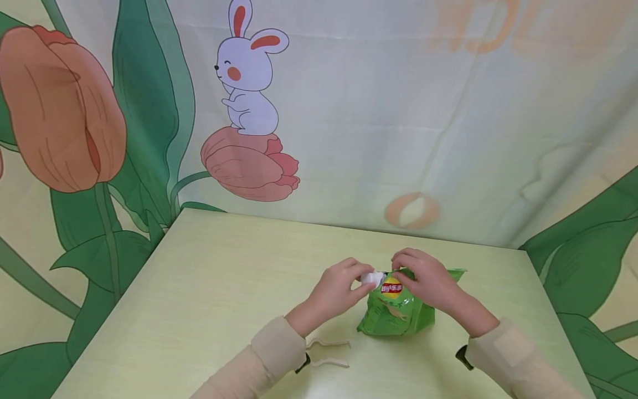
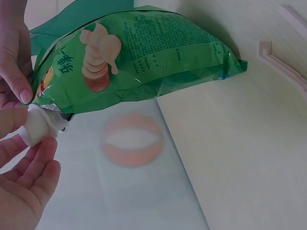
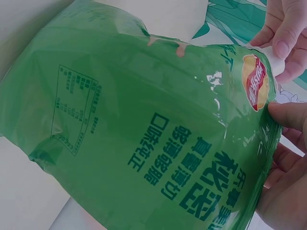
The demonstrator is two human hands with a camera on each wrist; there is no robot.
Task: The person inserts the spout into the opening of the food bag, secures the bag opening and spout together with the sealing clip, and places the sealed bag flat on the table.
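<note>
A green Lay's chip bag stands on the table, its top edge raised between the hands. My left hand pinches a small white rounded object at the left end of that edge. In the left wrist view the white object sits between thumb and fingers, with a dark part against the bag's corner; its exact kind is unclear. My right hand pinches the bag's top edge, thumb on the near face and fingers behind, as the right wrist view shows beside the printed bag face.
Two slender pale strips lie on the table by the left sleeve; one in the left wrist view is a pinkish bar with a hooked end. A curtain printed with a rabbit and tulips hangs behind the table's back edge.
</note>
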